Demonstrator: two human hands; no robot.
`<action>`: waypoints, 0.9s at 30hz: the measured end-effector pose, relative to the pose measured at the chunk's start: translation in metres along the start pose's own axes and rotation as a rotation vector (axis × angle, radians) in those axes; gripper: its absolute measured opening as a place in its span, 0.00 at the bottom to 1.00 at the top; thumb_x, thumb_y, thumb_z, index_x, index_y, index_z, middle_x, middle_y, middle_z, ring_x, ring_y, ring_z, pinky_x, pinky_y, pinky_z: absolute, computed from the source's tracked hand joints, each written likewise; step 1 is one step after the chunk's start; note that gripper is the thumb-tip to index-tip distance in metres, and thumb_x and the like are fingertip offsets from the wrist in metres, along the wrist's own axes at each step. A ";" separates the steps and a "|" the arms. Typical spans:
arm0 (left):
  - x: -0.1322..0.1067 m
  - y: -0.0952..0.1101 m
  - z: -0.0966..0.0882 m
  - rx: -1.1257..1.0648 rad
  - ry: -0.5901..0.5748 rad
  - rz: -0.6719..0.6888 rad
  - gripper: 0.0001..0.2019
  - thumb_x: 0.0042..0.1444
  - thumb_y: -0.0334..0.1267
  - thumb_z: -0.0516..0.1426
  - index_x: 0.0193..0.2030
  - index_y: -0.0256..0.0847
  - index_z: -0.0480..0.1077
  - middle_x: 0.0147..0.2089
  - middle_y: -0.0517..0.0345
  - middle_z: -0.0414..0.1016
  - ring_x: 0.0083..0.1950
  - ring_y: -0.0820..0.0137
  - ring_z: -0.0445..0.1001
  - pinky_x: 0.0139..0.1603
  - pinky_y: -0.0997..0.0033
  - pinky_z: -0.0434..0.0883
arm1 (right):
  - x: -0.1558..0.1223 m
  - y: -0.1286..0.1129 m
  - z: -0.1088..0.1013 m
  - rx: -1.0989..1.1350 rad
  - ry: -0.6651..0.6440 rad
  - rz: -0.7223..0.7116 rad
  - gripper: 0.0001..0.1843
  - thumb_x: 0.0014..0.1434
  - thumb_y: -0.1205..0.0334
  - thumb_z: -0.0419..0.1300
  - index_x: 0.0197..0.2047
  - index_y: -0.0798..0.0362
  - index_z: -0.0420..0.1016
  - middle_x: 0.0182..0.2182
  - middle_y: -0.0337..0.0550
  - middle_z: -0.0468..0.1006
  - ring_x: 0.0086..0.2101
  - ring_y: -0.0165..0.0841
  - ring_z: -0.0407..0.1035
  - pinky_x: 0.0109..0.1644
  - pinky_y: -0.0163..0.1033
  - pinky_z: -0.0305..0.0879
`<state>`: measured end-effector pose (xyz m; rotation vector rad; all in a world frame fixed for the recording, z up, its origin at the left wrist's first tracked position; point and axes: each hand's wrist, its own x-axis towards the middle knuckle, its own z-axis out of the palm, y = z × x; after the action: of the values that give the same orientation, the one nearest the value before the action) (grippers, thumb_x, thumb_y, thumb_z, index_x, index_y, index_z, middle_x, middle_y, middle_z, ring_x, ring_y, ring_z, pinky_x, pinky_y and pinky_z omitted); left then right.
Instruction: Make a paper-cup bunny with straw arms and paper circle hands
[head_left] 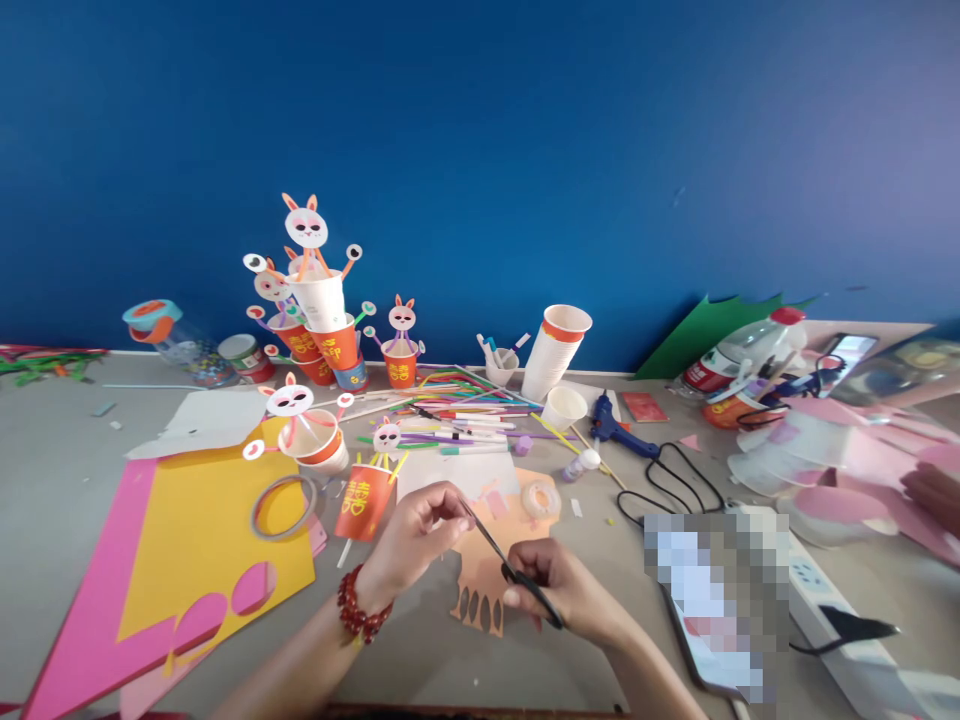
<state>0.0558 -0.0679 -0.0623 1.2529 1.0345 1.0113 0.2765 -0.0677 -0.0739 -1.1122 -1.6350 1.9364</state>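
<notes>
My right hand is closed around the black handles of a pair of scissors, whose blades point up and left. Fingers pinched together, my left hand is at the blade tips; whatever it holds is too small to make out. A red bead bracelet circles the left wrist. Beneath both hands lies a sheet of orange paper with slender shapes cut out along its near edge. A roll of clear tape rests on that sheet. Just left of my left hand, a red paper cup with a rabbit face stands tilted.
Yellow paper and a tape ring lie left. Decorated rabbit cups, markers and stacked cups stand behind. A blue glue gun, its cable, a phone and a power strip are right. Another person's hand shows at far right.
</notes>
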 end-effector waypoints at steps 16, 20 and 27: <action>0.000 0.002 -0.003 0.054 -0.010 -0.011 0.05 0.57 0.35 0.58 0.31 0.37 0.69 0.31 0.60 0.68 0.32 0.74 0.63 0.33 0.76 0.61 | 0.004 0.006 -0.004 -0.045 0.018 0.048 0.31 0.44 0.40 0.70 0.19 0.51 0.55 0.13 0.28 0.60 0.15 0.23 0.56 0.19 0.29 0.45; 0.000 0.000 -0.003 0.052 -0.013 -0.031 0.05 0.57 0.35 0.59 0.31 0.37 0.69 0.31 0.61 0.67 0.31 0.74 0.63 0.32 0.76 0.60 | 0.006 0.011 -0.006 -0.034 0.034 0.034 0.30 0.44 0.43 0.72 0.19 0.51 0.56 0.12 0.28 0.61 0.15 0.22 0.53 0.19 0.30 0.44; 0.000 0.002 -0.002 -0.069 -0.016 -0.090 0.08 0.57 0.38 0.59 0.31 0.37 0.68 0.30 0.61 0.65 0.31 0.74 0.61 0.32 0.75 0.59 | 0.007 0.013 -0.005 0.004 0.134 -0.015 0.27 0.46 0.44 0.71 0.21 0.51 0.58 0.13 0.31 0.65 0.15 0.24 0.56 0.20 0.30 0.48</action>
<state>0.0537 -0.0668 -0.0601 1.1468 1.0263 0.9585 0.2784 -0.0625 -0.0883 -1.1977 -1.5630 1.8131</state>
